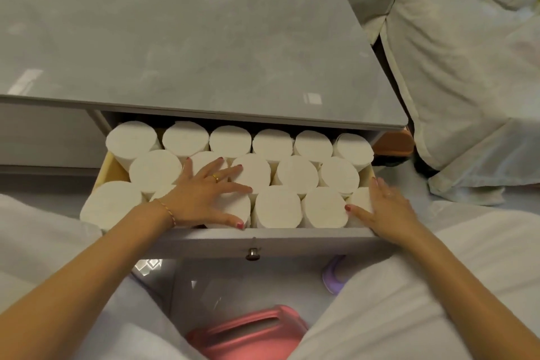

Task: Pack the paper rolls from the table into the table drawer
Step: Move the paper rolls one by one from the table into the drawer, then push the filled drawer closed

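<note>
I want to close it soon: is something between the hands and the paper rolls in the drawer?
No. The left hand lies flat on the paper rolls, and the right hand touches the rightmost front roll directly.

Both bare forearms reach forward from the bottom corners. The left hand [204,193] lies flat, palm down, its 5 fingers spread wide and straight. The right hand [385,207] stands on edge, fingers straight and together, thumb stretched toward the left.
</note>
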